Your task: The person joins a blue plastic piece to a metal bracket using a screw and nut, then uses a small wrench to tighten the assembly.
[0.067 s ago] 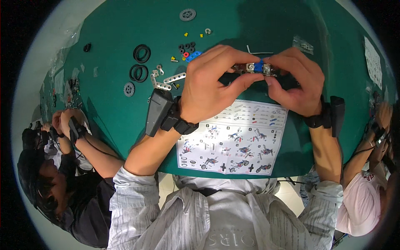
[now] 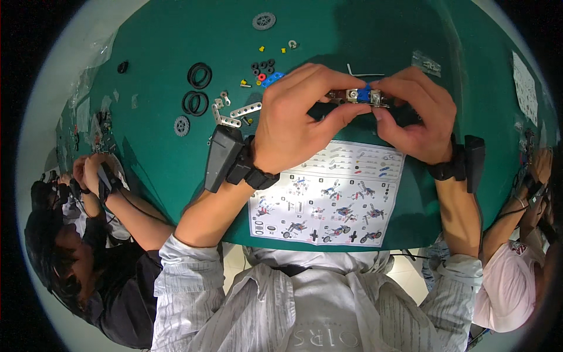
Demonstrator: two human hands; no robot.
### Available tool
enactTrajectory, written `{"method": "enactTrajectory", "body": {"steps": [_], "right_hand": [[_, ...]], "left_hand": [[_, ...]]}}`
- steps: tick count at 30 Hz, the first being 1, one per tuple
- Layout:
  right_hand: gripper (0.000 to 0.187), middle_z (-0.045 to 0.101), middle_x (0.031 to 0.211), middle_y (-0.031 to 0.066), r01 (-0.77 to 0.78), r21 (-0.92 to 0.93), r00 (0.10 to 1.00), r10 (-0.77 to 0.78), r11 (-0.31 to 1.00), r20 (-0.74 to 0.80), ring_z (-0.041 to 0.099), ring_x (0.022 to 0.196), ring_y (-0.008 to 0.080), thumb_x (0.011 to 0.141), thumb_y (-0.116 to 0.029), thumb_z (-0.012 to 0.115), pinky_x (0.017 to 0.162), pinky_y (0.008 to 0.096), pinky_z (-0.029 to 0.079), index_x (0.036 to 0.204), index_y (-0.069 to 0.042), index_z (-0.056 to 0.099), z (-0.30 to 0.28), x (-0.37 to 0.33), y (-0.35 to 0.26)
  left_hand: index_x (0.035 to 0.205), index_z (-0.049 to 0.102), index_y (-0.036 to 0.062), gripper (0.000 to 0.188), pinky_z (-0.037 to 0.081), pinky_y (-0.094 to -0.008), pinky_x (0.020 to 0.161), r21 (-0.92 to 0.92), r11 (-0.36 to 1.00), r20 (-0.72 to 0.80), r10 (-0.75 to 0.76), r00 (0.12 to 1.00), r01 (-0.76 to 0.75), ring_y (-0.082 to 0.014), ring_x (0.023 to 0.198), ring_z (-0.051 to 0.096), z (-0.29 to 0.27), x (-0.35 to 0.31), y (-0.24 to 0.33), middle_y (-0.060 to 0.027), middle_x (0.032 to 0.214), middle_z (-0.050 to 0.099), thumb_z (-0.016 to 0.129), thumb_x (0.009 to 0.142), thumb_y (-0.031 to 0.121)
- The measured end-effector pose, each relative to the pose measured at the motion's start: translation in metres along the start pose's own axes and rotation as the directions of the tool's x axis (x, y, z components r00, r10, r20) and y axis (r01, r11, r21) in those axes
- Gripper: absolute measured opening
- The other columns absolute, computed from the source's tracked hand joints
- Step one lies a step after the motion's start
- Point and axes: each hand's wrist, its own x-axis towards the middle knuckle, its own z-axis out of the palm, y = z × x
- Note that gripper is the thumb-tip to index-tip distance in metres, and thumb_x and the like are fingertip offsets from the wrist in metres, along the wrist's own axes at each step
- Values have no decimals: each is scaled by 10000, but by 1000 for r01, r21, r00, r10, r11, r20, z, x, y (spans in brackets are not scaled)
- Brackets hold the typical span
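Between my hands, above the top of the instruction sheet [image 2: 328, 202], is a small model assembly [image 2: 363, 95] of silver metal and blue pieces. My left hand [image 2: 299, 114] pinches its left end between thumb and fingers. The right end is gripped the same way by my right hand [image 2: 421, 114]. Fingers cover parts of the assembly at both ends. Just beyond it lies a thin bent hex key [image 2: 366, 74]. A blue perforated strip [image 2: 273, 80] shows partly from behind my left hand. Silver perforated strips [image 2: 246, 110] rest left of that hand.
Black rubber rings [image 2: 200, 75] and a small grey wheel [image 2: 182, 125] lie to the left, and a larger grey wheel [image 2: 264, 21] at the far side. Small black, red and yellow parts sit near the blue strip. A clear bag [image 2: 426, 63] lies beyond my right hand. Co-workers sit at both sides.
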Motion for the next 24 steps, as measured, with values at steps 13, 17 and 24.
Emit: {"method": "enactTrajectory", "body": {"steps": [13,17,24], "right_hand": [[344,716,899,94,10,17,1000,-10,1000,-2,725,720,223,738,-55,855,601,307,568,1065,-38,749,2,0,2],[334,713,896,103,29,18,1000,-29,999,-2,726,728,246,745,-56,847,613,323,569,1063,-32,747,1,1,3],[348,704,888,115,35,8,999,-35,999,4,721,725,258,748,-52,846,609,336,558,1080,-29,741,0,-1,3]], "left_hand": [[1099,790,47,335,516,-272,669,6,1000,10,27,1000,-27,-142,754,653,-1,0,-1,-56,879,720,916,788,42],[1098,790,51,336,516,-271,670,2,1000,9,13,1000,-13,-140,760,654,-1,0,-1,-52,881,721,919,787,48],[1110,789,56,340,504,-260,664,-12,1000,10,-22,1000,22,-130,761,646,0,-1,1,-48,887,720,915,794,43]]}}
